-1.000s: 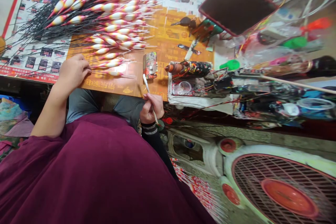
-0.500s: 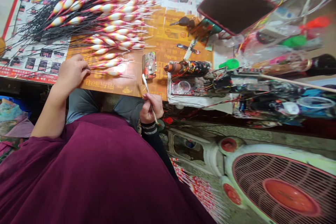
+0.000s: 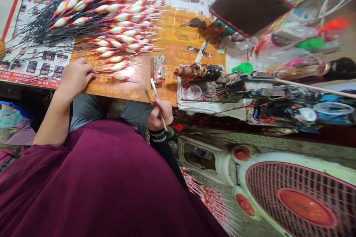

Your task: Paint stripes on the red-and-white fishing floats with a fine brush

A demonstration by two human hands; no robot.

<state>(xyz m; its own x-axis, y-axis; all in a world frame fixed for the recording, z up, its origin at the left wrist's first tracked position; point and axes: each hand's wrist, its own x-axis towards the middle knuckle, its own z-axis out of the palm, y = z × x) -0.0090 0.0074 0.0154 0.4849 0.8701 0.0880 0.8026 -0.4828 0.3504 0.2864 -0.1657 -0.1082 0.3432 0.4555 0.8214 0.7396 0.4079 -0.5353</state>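
Note:
My left hand (image 3: 78,77) rests at the near edge of the table, its fingers pinched on the thin dark stem of a float (image 3: 120,77) with a white, yellow and red body. Beyond it lies a large pile of similar floats (image 3: 122,16), dark stems to the left and pale tips to the right. My right hand (image 3: 161,114) is closed around a thin brush (image 3: 154,89) at the table's front edge, its pale end pointing up and away. Just past that end sits a small paint-spattered block (image 3: 159,68).
A white tray (image 3: 182,105) with paint-stained items stands to the right, near a dark tablet (image 3: 250,5). Bottles and cables crowd the far right. Below are a fan (image 3: 306,200) and a bundle of red-and-white sticks (image 3: 214,203) at floor level.

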